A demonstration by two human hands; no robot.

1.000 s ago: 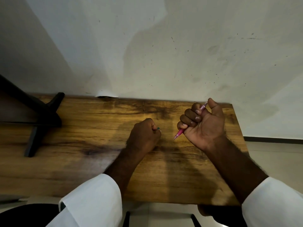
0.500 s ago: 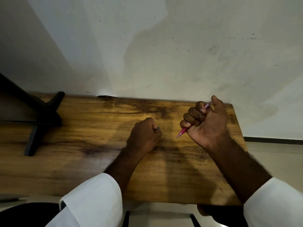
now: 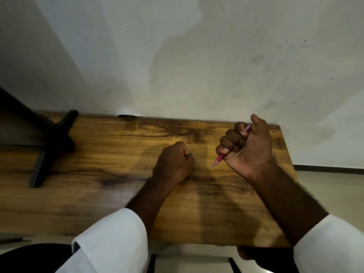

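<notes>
My right hand (image 3: 248, 146) is closed in a fist round a pink pen (image 3: 218, 160), raised a little above the wooden table (image 3: 98, 174). The pen's tip sticks out below the little finger and points down-left; its back end shows by my thumb. My left hand (image 3: 173, 162) rests on the table as a fist, and a small teal tip (image 3: 191, 154) of some thin thing peeks out by the thumb. What that thing is stays hidden inside the fist.
A black stand (image 3: 45, 138) with angled legs sits on the table's left part. A pale wall (image 3: 197, 56) runs right behind the table. The table's right edge ends just past my right hand, with light floor (image 3: 325, 186) beyond.
My right hand has drifted slightly up and right with the pen, which is now steeper. My left fist has stayed where it was.
</notes>
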